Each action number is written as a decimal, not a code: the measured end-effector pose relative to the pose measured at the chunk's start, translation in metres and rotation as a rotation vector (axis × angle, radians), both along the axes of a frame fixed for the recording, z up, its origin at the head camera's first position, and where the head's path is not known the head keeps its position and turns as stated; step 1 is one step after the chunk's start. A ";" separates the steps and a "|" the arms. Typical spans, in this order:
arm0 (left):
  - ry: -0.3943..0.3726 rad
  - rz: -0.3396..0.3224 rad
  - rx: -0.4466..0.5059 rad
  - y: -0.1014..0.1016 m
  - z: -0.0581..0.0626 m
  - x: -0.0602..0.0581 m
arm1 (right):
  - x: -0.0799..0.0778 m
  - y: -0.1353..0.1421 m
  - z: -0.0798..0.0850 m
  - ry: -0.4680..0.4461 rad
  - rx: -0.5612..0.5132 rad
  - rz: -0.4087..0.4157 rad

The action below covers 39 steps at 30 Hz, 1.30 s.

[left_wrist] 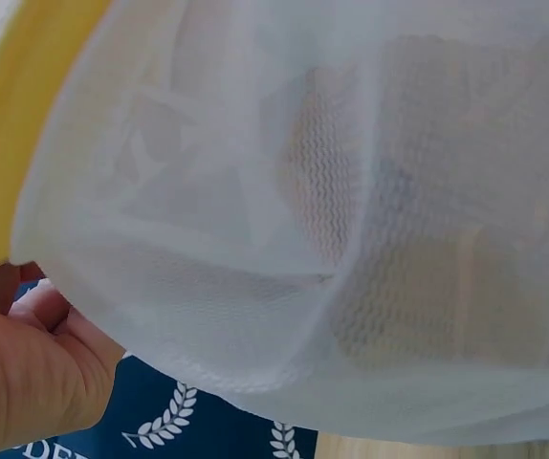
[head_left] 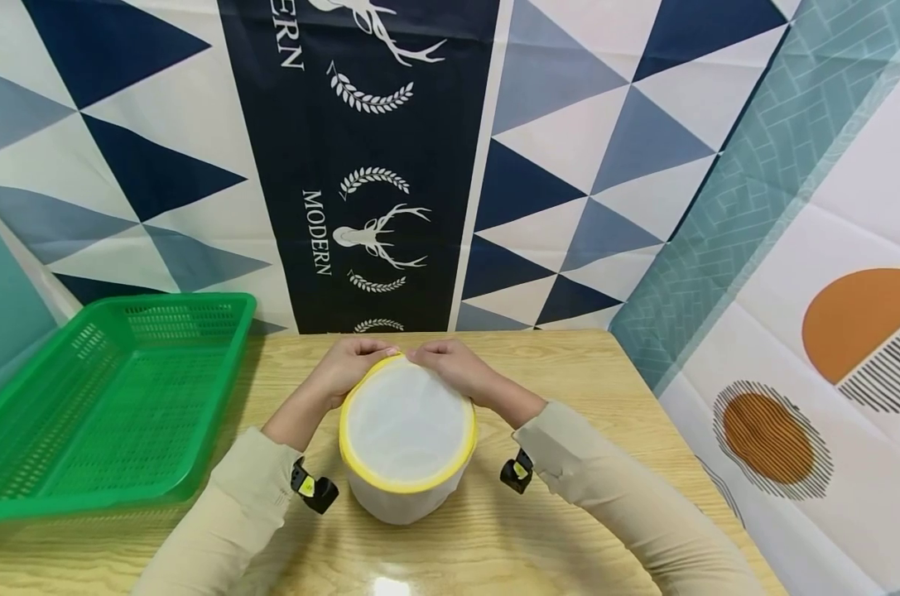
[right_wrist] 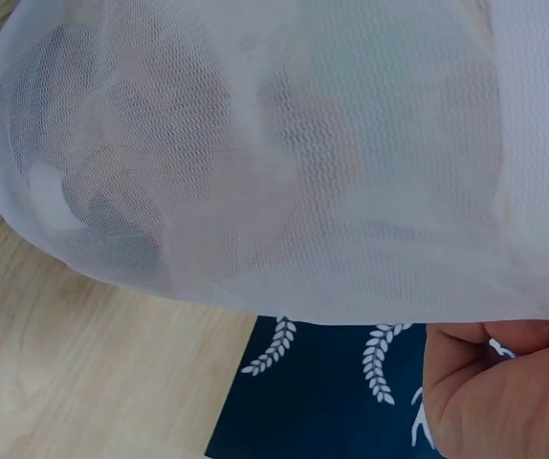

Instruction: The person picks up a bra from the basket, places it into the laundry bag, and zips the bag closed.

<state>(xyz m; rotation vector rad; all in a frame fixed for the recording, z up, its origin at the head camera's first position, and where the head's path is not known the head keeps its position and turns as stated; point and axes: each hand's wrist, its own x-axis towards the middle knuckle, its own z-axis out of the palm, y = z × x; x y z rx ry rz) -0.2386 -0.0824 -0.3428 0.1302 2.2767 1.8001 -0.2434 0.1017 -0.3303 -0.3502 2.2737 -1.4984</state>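
Mesh bag point(head_left: 410, 424): at its far side, left hand point(head_left: 350, 366) and right hand point(head_left: 455, 366) pinch the yellow rim point(head_left: 406, 486), fingers curled; green basket point(head_left: 137, 406) stands left of it.

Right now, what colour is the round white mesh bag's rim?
Its round rim is yellow, best seen in the head view.

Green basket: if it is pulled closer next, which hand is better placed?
Likely the left hand, nearer the green basket; the right hand would have to reach past it. Both pinch the yellow rim of the white mesh bag, so the left must let go.
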 end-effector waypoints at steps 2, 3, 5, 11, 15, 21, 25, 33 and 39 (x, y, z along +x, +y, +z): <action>0.012 -0.007 -0.002 0.000 -0.001 0.000 | 0.000 0.001 -0.002 -0.005 -0.018 -0.005; 0.016 -0.007 -0.005 -0.001 -0.001 0.001 | 0.000 0.001 -0.002 -0.005 -0.025 -0.005; 0.021 -0.001 -0.020 -0.001 -0.002 0.001 | 0.000 0.001 -0.004 -0.007 -0.039 -0.005; 0.027 0.024 -0.066 0.000 -0.004 0.002 | 0.000 0.004 -0.006 0.013 -0.036 -0.010; 0.023 0.034 -0.061 0.001 -0.005 0.002 | 0.000 0.007 -0.007 0.004 -0.030 -0.024; 0.014 0.025 -0.087 -0.002 -0.006 0.003 | 0.002 0.008 -0.006 -0.030 -0.033 -0.049; 0.031 0.033 -0.092 -0.007 -0.005 0.004 | 0.007 0.003 0.001 -0.038 -0.041 -0.026; 0.029 0.028 -0.056 -0.006 -0.004 0.005 | 0.010 -0.002 0.007 -0.022 -0.014 -0.032; 0.015 0.037 -0.039 -0.005 -0.004 0.003 | 0.001 -0.003 -0.003 -0.023 -0.008 -0.011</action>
